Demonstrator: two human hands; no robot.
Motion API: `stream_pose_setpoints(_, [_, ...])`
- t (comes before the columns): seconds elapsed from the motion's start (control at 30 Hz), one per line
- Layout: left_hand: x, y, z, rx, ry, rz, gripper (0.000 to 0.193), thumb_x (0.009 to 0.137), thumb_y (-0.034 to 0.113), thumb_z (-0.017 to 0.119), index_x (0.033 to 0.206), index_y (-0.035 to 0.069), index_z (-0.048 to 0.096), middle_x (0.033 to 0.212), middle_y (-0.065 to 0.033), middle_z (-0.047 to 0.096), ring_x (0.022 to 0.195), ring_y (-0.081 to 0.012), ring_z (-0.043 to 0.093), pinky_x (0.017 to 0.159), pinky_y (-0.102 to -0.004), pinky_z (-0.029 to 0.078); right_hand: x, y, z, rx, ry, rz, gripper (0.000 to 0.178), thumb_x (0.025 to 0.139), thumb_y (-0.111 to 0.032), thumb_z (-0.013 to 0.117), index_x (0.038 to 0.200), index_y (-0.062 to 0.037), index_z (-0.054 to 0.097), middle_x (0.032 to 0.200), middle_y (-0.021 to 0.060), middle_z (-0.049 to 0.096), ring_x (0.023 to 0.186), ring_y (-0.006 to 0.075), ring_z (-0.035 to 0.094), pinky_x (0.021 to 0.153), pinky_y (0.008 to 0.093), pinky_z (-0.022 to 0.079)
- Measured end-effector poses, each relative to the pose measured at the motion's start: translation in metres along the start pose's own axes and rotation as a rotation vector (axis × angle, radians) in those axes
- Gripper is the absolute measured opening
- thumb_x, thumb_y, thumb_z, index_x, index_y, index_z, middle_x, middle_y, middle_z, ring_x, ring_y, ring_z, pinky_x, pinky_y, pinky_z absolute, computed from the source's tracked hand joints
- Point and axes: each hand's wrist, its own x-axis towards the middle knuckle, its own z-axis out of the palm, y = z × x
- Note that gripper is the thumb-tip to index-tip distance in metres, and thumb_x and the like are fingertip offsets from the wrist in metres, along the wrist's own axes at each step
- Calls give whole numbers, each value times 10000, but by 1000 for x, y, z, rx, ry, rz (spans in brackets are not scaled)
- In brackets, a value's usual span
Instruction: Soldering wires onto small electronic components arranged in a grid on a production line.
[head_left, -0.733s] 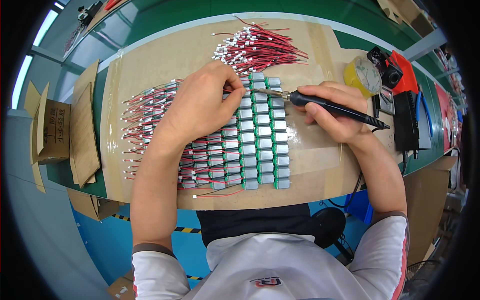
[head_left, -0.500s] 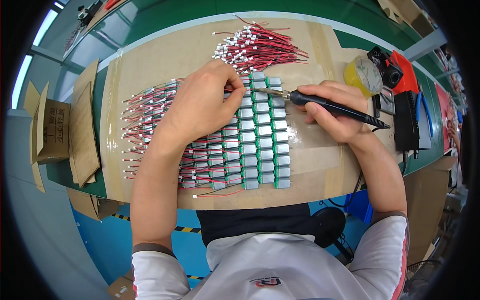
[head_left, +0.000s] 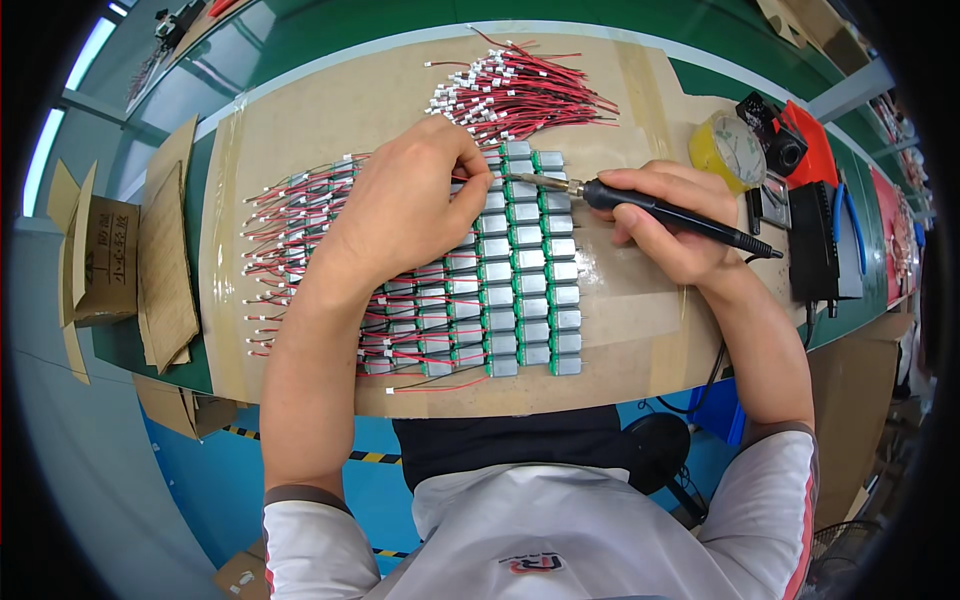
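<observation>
Rows of small silver motors with green ends (head_left: 530, 257) lie side by side on the cardboard-covered table. Red and black wires with white plugs trail leftward from many of them. My right hand (head_left: 675, 220) grips a black-handled soldering iron (head_left: 680, 217), whose metal tip points left and reaches the upper motors near my left fingertips. Above the rows, my left hand (head_left: 420, 195) pinches a thin red wire (head_left: 497, 176) between thumb and forefinger, its end close to the iron's tip. The palm and wrist cover part of the wired motors.
A heap of loose red and black wires (head_left: 520, 92) lies at the far middle. To the right stand a yellow tub (head_left: 727, 150), a red tray (head_left: 808, 145), a black box (head_left: 812, 240) and blue-handled pliers (head_left: 850, 228). An opened cardboard box (head_left: 105, 255) is at the left.
Both hands stay almost in place, with the iron's tip still by the upper motors. The picture shifts very slightly; nothing is visibly taken up or let go.
</observation>
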Motion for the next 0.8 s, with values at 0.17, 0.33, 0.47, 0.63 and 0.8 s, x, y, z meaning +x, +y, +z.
stream_pose_setpoints(0.17, [0, 0, 0, 10, -8, 4, 116, 910, 60, 753, 942, -15, 670, 949, -147, 670, 828, -289, 682, 729, -380, 540, 0, 2, -2, -15, -12, -43, 276, 868, 17, 761, 1141, 54, 781, 813, 122, 757, 638, 145, 718, 567, 255, 521])
stream_pose_setpoints(0.33, [0, 0, 0, 18, -10, -2, 114, 907, 58, 753, 939, -16, 671, 949, -150, 670, 832, -293, 684, 739, -385, 544, -1, 1, 0, 17, 20, -23, 281, 873, 21, 758, 1150, 62, 776, 820, 127, 757, 638, 143, 720, 569, 250, 527])
stream_pose_setpoints(0.47, [2, 4, -2, -4, -16, -33, 97, 889, 79, 720, 899, -16, 696, 957, -193, 704, 914, -380, 706, 833, -470, 572, -1, 1, 0, 31, 40, -32, 266, 878, 29, 753, 1139, 76, 773, 811, 123, 750, 635, 139, 716, 569, 247, 520])
stream_pose_setpoints(0.63, [3, 6, -2, -8, -19, -55, 103, 892, 87, 720, 902, -14, 700, 969, -193, 705, 919, -380, 708, 837, -472, 572, 4, -2, -2, -55, 73, -53, 287, 899, 34, 754, 1181, 90, 752, 809, 116, 743, 653, 146, 711, 574, 253, 512])
stream_pose_setpoints(0.8, [2, 4, -2, -19, -20, -79, 101, 892, 99, 716, 906, -1, 712, 981, -191, 708, 925, -380, 713, 837, -469, 575, 17, -2, -1, -197, 183, -55, 309, 975, -39, 752, 1275, 33, 735, 947, 129, 792, 800, 172, 759, 723, 288, 588])
